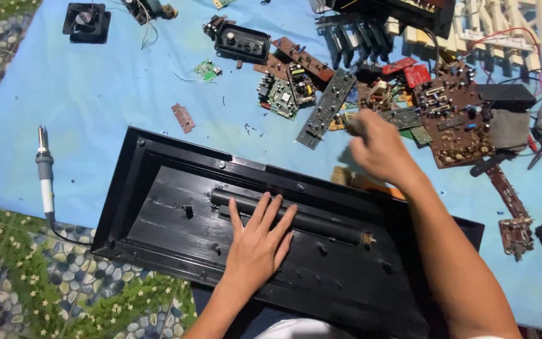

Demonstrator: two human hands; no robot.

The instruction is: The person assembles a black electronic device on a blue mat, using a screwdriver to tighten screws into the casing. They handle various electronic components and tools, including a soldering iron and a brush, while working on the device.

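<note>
Casing (158, 207) lies under my hands, long axis running left to right, tilted down to the right; my left hand (260, 242) rests flat and open on its rod (296, 218), holding nothing, while my right hand (377, 147), blurred, grip unreadable, hovers beyond near the boards (456, 119)

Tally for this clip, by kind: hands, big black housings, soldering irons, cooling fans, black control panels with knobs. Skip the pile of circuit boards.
Hands: 2, left hand flat on the housing, right hand over the boards
Black housing: 1
Soldering iron: 1
Cooling fan: 1
Black control panel with knobs: 1
Total: 6
</note>
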